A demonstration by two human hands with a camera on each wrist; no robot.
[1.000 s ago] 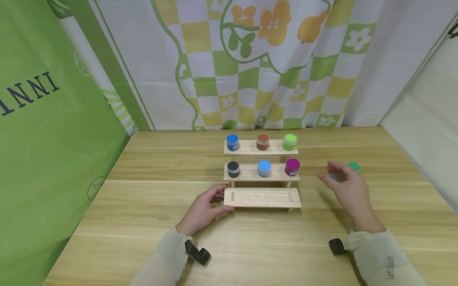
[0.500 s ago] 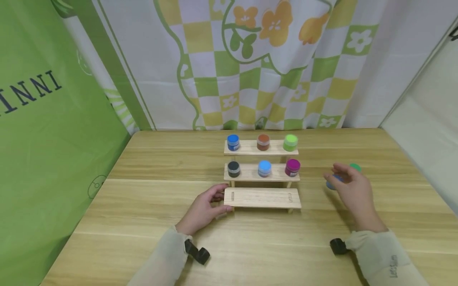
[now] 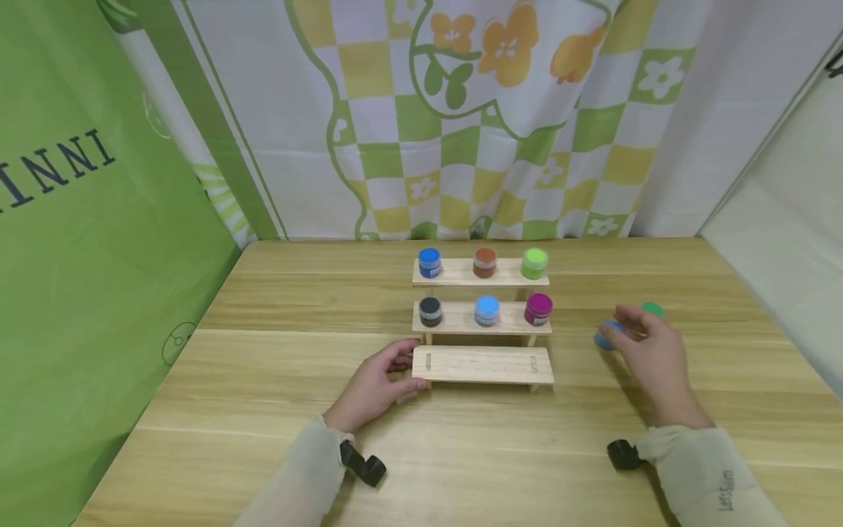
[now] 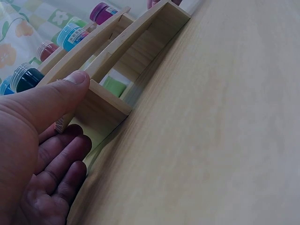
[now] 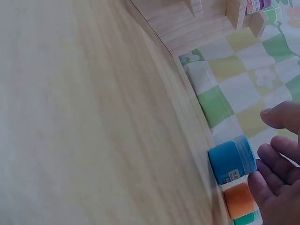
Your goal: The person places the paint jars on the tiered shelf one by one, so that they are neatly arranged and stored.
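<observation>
My left hand holds the left end of a three-tier wooden display rack, thumb at the front corner of the lowest tier. In the left wrist view the thumb lies on the tier's edge, with the fingers loosely curled below. My right hand is beside a blue paint jar standing on the table. In the right wrist view this blue jar stands upright relative to the table; the thumb is spread from the fingers, whose tips are at or near its lid. Whether they touch cannot be told.
Blue, brown and light green jars stand on the top tier. Black, light blue and purple jars fill the middle one. Green and orange jars are past my right hand.
My right hand has shifted slightly right and toward me from the first frame. The blue jar beside it, mostly hidden at first, now shows more and sits slightly further left. The left hand stays.
</observation>
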